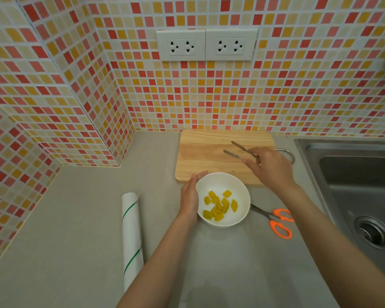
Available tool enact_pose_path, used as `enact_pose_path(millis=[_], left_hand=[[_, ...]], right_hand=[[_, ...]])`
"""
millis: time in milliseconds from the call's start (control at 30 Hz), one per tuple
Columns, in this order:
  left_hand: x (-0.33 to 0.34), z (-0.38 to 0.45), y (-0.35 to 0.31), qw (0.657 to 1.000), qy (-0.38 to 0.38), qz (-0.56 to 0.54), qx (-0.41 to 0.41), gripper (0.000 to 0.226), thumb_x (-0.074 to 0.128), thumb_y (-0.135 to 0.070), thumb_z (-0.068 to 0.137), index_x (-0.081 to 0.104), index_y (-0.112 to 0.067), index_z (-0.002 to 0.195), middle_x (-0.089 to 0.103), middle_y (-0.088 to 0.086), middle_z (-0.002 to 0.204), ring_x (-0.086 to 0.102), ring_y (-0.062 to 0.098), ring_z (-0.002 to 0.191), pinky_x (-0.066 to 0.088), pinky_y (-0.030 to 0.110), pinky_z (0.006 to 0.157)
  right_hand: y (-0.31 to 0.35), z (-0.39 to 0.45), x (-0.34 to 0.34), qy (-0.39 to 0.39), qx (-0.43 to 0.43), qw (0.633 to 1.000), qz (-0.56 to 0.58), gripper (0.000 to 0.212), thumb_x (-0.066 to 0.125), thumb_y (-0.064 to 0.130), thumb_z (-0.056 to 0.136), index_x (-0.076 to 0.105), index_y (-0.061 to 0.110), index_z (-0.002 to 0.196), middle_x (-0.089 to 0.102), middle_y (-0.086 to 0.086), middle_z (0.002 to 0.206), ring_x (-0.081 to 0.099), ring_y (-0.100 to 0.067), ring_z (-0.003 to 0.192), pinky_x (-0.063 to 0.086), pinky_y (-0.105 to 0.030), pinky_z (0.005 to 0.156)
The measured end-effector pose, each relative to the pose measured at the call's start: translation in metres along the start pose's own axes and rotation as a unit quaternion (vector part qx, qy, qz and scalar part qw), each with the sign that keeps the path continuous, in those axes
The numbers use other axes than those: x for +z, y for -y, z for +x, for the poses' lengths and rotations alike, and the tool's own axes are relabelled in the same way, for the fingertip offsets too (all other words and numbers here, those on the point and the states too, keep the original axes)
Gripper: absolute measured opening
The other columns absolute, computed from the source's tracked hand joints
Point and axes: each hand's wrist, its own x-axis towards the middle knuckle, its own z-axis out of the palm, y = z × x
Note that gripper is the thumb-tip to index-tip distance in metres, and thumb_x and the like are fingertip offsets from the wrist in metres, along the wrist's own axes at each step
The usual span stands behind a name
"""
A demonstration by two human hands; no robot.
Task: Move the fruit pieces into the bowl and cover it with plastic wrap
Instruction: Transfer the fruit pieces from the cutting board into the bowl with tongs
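A white bowl (236, 187) stands on the grey counter just in front of the wooden cutting board (200, 152). Several yellow fruit pieces (219, 207) lie inside it. My left hand (190, 196) rests against the bowl's left rim with straight fingers. My right hand (272, 167) is over the board's right part and holds metal tongs (238, 151), whose open tips point left across the bare board. A roll of plastic wrap (131, 238) with green stripes lies on the counter left of the bowl.
Orange-handled scissors (276, 221) lie right of the bowl. A steel sink (360, 196) fills the right side. A tiled wall with two double sockets (207, 44) stands behind the board. A metal ring (287, 153) shows behind my right hand.
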Motion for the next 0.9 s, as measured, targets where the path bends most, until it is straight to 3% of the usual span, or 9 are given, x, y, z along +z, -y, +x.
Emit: enact_pose_path(millis=[100, 267, 600, 733, 800, 900], left_hand=[[0.001, -0.001, 0.0, 1.0, 0.003, -0.003, -0.008, 0.04, 0.032, -0.03, 0.099, 0.072, -0.027, 0.095, 0.072, -0.004, 0.098, 0.067, 0.017, 0.09, 0.054, 0.029, 0.077], [0.0, 0.0, 0.0, 1.0, 0.0, 0.002, -0.003, 0.042, 0.032, -0.029, 0.099, 0.072, -0.029, 0.089, 0.072, -0.008, 0.095, 0.067, 0.012, 0.087, 0.053, 0.024, 0.07], [0.001, 0.002, 0.001, 1.0, -0.002, 0.015, -0.003, 0.04, 0.033, -0.03, 0.099, 0.072, -0.028, 0.092, 0.072, -0.009, 0.092, 0.067, 0.01, 0.085, 0.053, 0.022, 0.068], [0.001, -0.001, 0.002, 1.0, 0.001, 0.029, 0.011, 0.038, 0.033, -0.028, 0.1, 0.071, -0.025, 0.1, 0.07, -0.005, 0.099, 0.065, 0.011, 0.09, 0.052, 0.021, 0.075], [0.0, -0.002, 0.003, 1.0, 0.005, 0.028, 0.011, 0.038, 0.033, -0.029, 0.1, 0.07, -0.022, 0.103, 0.069, -0.007, 0.097, 0.065, 0.009, 0.088, 0.052, 0.019, 0.071], [-0.001, -0.004, 0.003, 1.0, 0.014, 0.021, 0.005, 0.038, 0.034, -0.029, 0.1, 0.07, -0.018, 0.107, 0.069, -0.006, 0.098, 0.066, 0.006, 0.084, 0.052, 0.017, 0.067]], right_hand=[[-0.011, 0.005, 0.022, 0.019, 0.095, 0.995, 0.02, 0.04, 0.059, 0.039, 0.088, 0.062, 0.01, 0.115, 0.066, -0.013, 0.103, 0.063, -0.033, 0.093, 0.049, -0.038, 0.068], [-0.02, 0.001, 0.051, 0.043, 0.167, 0.985, 0.03, 0.038, 0.058, 0.036, 0.088, 0.062, 0.007, 0.113, 0.057, -0.016, 0.113, 0.057, -0.037, 0.1, 0.046, -0.04, 0.07], [-0.023, -0.006, 0.063, 0.044, 0.139, 0.989, -0.039, 0.041, 0.059, 0.036, 0.087, 0.064, 0.007, 0.115, 0.057, -0.02, 0.108, 0.051, -0.037, 0.104, 0.048, -0.045, 0.076], [-0.023, -0.011, 0.06, 0.062, 0.137, 0.987, -0.056, 0.053, 0.058, 0.041, 0.086, 0.052, 0.009, 0.128, 0.053, -0.02, 0.117, 0.048, -0.037, 0.111, 0.043, -0.047, 0.085], [-0.017, -0.018, 0.055, 0.038, 0.14, 0.989, -0.034, 0.059, 0.059, 0.039, 0.086, 0.045, 0.01, 0.136, 0.05, -0.021, 0.124, 0.046, -0.037, 0.114, 0.039, -0.047, 0.088], [0.0, -0.033, 0.043, -0.049, 0.122, 0.991, 0.036, 0.054, 0.06, 0.032, 0.087, 0.047, 0.01, 0.135, 0.05, -0.021, 0.126, 0.046, -0.038, 0.116, 0.037, -0.046, 0.089]])
